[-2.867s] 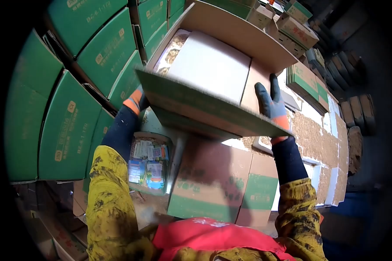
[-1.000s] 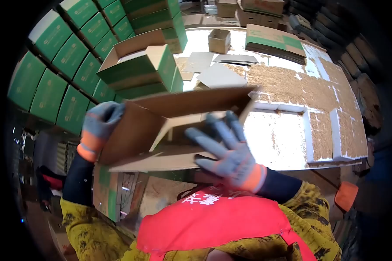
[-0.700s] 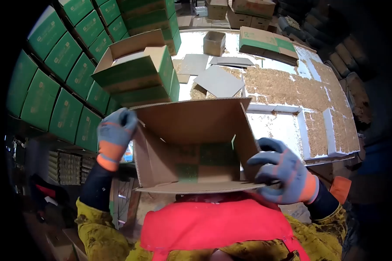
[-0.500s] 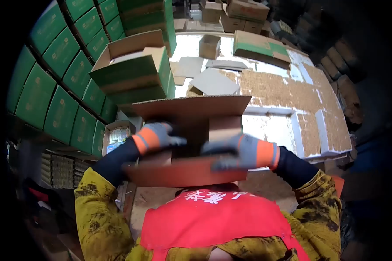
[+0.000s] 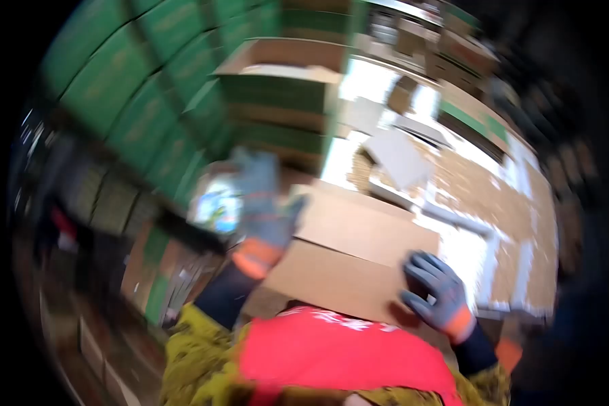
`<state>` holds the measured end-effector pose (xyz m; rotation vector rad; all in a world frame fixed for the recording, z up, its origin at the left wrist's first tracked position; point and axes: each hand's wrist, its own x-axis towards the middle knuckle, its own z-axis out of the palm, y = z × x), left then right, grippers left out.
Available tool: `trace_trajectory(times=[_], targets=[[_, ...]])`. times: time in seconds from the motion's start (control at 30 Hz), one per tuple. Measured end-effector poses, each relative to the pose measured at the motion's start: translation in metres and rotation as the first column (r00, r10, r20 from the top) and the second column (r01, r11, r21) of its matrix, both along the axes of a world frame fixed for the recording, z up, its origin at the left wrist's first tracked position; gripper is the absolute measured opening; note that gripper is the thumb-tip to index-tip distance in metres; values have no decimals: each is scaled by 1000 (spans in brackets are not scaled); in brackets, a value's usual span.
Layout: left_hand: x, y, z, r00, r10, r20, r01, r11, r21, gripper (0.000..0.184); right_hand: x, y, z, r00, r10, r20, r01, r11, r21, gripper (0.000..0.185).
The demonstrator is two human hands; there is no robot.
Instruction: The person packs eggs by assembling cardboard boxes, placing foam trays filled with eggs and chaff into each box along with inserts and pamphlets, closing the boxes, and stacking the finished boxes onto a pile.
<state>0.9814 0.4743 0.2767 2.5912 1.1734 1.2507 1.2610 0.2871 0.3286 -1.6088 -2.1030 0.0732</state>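
Note:
A brown carton (image 5: 348,274) lies in front of my red apron, its two long flaps folded in and nearly meeting along a seam. My left hand (image 5: 260,203), in a grey and orange glove, is blurred by motion above the carton's left edge, fingers stretched toward the far side and thumb apart. Beside it is a container of colourful packets (image 5: 216,206), partly covered by that hand. At the carton's right end, my right hand (image 5: 434,287) has bent fingers spread from the thumb, with nothing visible between them.
Green cartons (image 5: 108,74) are stacked at the left. Behind my left hand stands an open-topped green carton (image 5: 274,91). Grey sheets (image 5: 397,159) and blocks of brown material (image 5: 477,193) lie on the white table. Flattened cartons (image 5: 470,115) are farther back.
Both hands have come out of the carton, and its long flaps are now folded inward. My left hand has moved toward the packets. The view has turned left.

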Motion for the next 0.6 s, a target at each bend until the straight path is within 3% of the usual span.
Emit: trace_trajectory(times=[0.03, 0.07, 0.1, 0.13, 0.17, 0.2, 0.23, 0.3, 0.33, 0.37, 0.4, 0.47, 0.5, 0.57, 0.6], targets=[[-5, 3, -20, 976, -12, -218, -11, 994, -105, 47, 19, 0, -8, 992, 77, -102, -92, 985, -147, 33], [-12, 25, -73, 929, -127, -347, 90, 989, -121, 40, 45, -7, -42, 589, -292, -754, 4, 933, -359, 25], [-7, 20, -46, 910, 6, -415, 26, 997, 72, 31, 59, 3, -47, 336, -497, -800, 282, 863, -418, 26], [3, 28, -40, 940, 69, -334, -173, 941, -292, 35, 66, 8, -56, 536, -317, -783, 345, 928, -140, 45], [13, 25, -29, 926, 195, -323, -320, 860, -398, 50, 55, 19, -70, 351, -357, -866, 448, 876, -180, 42], [21, 20, -14, 932, 134, -337, -272, 872, -407, 51, 144, 14, -172, 111, -303, -947, 155, 946, -284, 47], [24, 12, 9, 938, 51, -344, -199, 889, -411, 51, 231, 10, -271, -144, -373, -917, -123, 926, -358, 54], [23, -18, 52, 983, -59, -172, 4, 953, -303, 54, 191, 36, -221, 98, -580, -809, 108, 814, -570, 55], [15, -21, 62, 999, -29, -36, 28, 999, -26, 56, 180, 47, -191, 148, -604, -783, 131, 797, -590, 55], [5, -23, 65, 994, -47, 99, 21, 969, 245, 58, 170, 57, -156, 180, -589, -788, 100, 808, -581, 56], [3, -19, 60, 986, -53, 160, -7, 935, 355, 57, 158, 66, -120, 192, -528, -828, 28, 846, -533, 57], [-1, -2, 31, 995, 13, 95, -26, 989, 144, 54, 127, 78, -48, 177, -292, -940, -173, 931, -321, 52], [-6, 7, 8, 999, 50, 4, -50, 998, -40, 53, 117, 87, -27, 379, -272, -885, -18, 954, -300, 52], [-13, 26, -37, 988, 92, -122, -125, 943, -309, 50, 83, 77, -11, 737, -215, -641, 92, 971, -220, 47], [-19, 30, -49, 985, 93, -142, -140, 919, -370, 49, 67, 72, -27, 905, -76, -419, 19, 990, -139, 44]])
